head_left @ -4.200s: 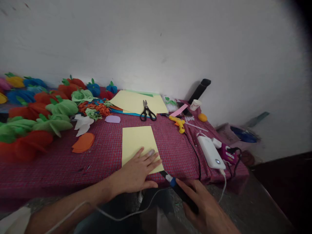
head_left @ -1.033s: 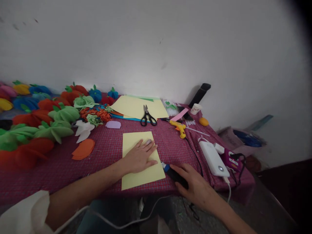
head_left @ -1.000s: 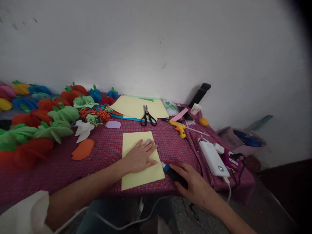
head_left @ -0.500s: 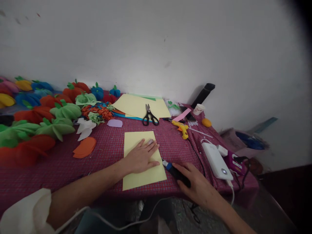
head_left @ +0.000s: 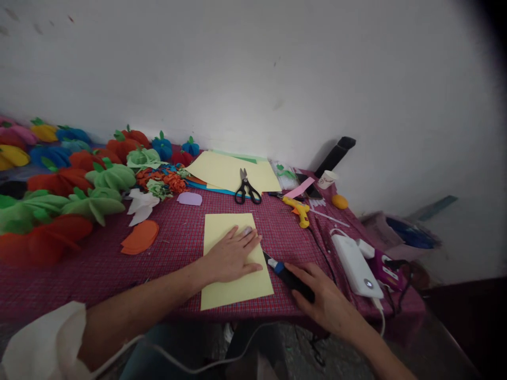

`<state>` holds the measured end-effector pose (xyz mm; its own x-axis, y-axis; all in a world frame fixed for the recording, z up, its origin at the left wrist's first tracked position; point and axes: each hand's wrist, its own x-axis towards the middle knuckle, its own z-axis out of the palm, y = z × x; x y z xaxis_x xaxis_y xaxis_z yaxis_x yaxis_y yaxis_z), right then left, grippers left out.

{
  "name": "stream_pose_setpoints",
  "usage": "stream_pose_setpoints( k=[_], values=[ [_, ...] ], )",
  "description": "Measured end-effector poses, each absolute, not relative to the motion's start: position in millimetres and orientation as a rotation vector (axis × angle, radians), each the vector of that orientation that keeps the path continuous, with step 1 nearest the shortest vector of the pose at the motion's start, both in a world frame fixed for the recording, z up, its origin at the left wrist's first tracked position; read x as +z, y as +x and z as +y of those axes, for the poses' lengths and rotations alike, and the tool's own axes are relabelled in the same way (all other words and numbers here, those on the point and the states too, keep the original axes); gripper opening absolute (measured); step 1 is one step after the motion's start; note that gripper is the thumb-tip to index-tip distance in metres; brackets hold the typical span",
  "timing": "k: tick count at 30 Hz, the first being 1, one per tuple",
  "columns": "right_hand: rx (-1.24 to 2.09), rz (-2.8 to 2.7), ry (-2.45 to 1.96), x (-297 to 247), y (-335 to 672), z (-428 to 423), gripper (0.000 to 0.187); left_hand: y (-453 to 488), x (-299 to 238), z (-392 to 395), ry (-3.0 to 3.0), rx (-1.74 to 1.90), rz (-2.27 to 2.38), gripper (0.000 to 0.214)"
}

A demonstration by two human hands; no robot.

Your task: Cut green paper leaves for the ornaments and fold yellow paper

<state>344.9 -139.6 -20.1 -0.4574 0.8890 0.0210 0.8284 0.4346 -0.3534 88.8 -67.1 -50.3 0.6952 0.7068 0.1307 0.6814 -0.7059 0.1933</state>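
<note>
A pale yellow sheet of paper (head_left: 227,227) lies on the red checked tablecloth (head_left: 174,248) near the table's front edge. My left hand (head_left: 232,256) rests flat on it with the fingers spread. My right hand (head_left: 322,301) is closed around a black tool with a blue band and white tip (head_left: 283,270). The tip touches the sheet's right edge, just right of my left fingertips.
Black scissors (head_left: 246,187) lie on a stack of coloured sheets (head_left: 222,169) at the back. A yellow glue gun (head_left: 299,211), white power bank (head_left: 354,258) and purple device (head_left: 388,264) sit right. Paper flowers (head_left: 79,184) fill the left. Orange cutouts (head_left: 140,237) lie near.
The view has shifted slightly. My right hand has brought the tool's tip up along the sheet's right edge, away from the front edge. My left hand stays flat on the paper.
</note>
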Motion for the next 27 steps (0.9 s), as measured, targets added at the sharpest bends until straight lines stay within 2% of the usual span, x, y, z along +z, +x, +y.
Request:
stream_pose_setpoints(
  k=[22,27],
  values=[
    [0.364,-2.471,-1.464,-22.8,341.4,-112.6,0.047,88.6,-46.2,-66.2,2.791,0.305,1.142,0.072],
    [0.369,-2.497,-1.451,-21.8,341.1,-112.0,0.049,86.6,-38.3,-52.8,2.783,0.411,1.286,0.062]
  ],
)
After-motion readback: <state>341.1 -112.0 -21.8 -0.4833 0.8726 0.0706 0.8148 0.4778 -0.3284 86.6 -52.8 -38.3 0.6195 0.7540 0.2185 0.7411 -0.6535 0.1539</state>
